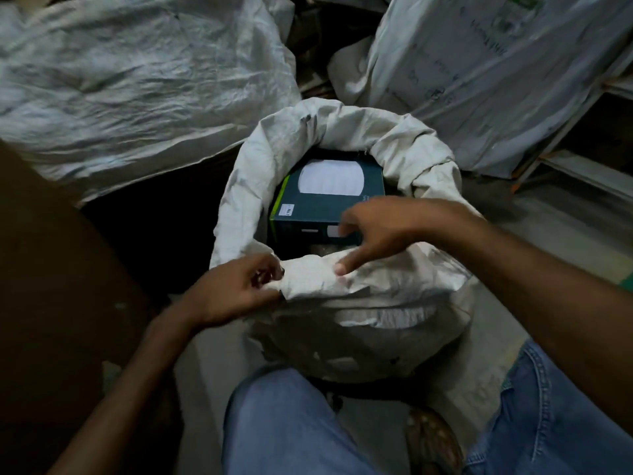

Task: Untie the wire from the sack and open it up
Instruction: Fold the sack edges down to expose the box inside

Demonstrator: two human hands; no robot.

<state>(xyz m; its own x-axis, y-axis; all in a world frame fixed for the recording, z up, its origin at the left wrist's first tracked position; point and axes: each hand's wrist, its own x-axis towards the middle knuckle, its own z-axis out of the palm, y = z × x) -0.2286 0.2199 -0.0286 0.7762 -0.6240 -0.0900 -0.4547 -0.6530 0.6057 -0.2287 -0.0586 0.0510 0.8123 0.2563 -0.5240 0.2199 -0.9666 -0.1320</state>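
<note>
Already open sack (404, 145), left hand (236, 289) fingers pinching near rim, right hand (387, 231) fingers spread, touching rim

Dim, soft-focus (corners warped, dark)

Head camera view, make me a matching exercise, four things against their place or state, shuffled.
1 sack
2 dark teal box
3 left hand
4 right hand

A lies inside the sack
B grips the near rim
C mouth open, rim rolled down
D fingers spread, one fingertip on the near rim

Pairs: 1-C, 2-A, 3-B, 4-D
</note>
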